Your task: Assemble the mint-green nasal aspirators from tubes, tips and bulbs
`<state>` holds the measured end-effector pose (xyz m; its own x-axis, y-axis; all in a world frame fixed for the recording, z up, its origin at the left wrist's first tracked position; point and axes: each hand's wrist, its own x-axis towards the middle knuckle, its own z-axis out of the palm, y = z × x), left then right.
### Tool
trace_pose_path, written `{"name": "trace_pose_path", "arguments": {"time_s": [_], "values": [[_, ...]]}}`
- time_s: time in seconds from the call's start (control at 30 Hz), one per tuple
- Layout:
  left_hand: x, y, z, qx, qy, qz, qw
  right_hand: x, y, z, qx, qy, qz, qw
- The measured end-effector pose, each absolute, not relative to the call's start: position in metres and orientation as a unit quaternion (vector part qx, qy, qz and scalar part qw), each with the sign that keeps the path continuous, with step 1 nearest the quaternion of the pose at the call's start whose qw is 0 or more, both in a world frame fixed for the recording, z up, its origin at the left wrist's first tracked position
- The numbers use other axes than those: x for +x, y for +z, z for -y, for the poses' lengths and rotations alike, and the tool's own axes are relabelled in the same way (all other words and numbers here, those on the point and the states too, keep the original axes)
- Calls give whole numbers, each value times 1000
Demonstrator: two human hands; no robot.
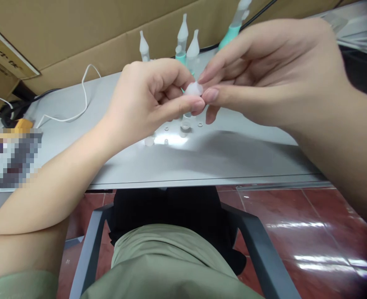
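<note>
A small whitish, translucent piece [193,88], soft-looking and rounded, is held up above the desk between both hands. My left hand [153,95] pinches it from the left with thumb and curled fingers. From the right, the thumb and fingertips of my right hand [273,79] close on its edge. The fingers hide much of its shape. On the desk below lie a clear cylindrical part [185,123], a small ring [200,124] and a whitish round piece [149,141]. Behind the hands stand several white-tipped nozzle pieces [182,35], some on mint-green bases.
The grey desk [108,170] ends at a front edge close to my lap. A white cable [85,91] loops across its left side. Cardboard [86,37] walls the back. An orange object [23,125] lies at far left, and a mint-green bottle [230,35] stands behind my right hand.
</note>
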<state>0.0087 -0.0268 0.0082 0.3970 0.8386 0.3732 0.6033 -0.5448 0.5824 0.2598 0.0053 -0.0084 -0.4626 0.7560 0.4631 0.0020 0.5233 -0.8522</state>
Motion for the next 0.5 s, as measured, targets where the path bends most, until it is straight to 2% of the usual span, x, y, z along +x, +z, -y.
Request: {"name": "trace_pose_path", "arguments": {"time_s": [0.1, 0.3, 0.5], "values": [[8, 7, 27, 816, 333, -428, 201, 260, -12, -4, -265, 371, 756, 470], [7, 6, 28, 810, 339, -410, 247, 258, -12, -3, -284, 366, 759, 457], [8, 9, 32, 818, 315, -439, 199, 263, -15, -8, -308, 355, 774, 424]]}}
